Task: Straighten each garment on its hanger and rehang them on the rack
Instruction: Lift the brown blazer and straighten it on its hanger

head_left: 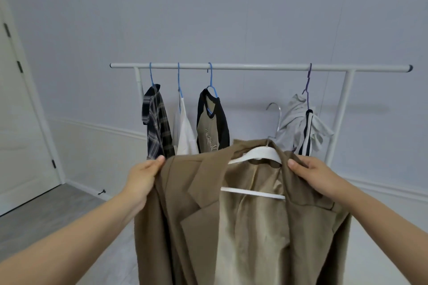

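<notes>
A brown blazer [199,215] hangs open on a white hanger [259,154] in front of me, below the rack's rail [254,67]. My left hand [143,176] grips the blazer's left shoulder. My right hand [317,174] grips its right shoulder. The hanger's metal hook [275,111] points up, off the rail. On the rail hang a plaid shirt [156,122], a white garment [184,132], a tan and black top [212,122] on blue hangers, and a crumpled grey and white garment [301,122] on a purple hanger.
The white rack stands against a pale wall. A stretch of bare rail lies between the tan top and the grey garment. A white door [20,122] is at the left, with a doorstop [102,192] at the skirting. The floor is grey.
</notes>
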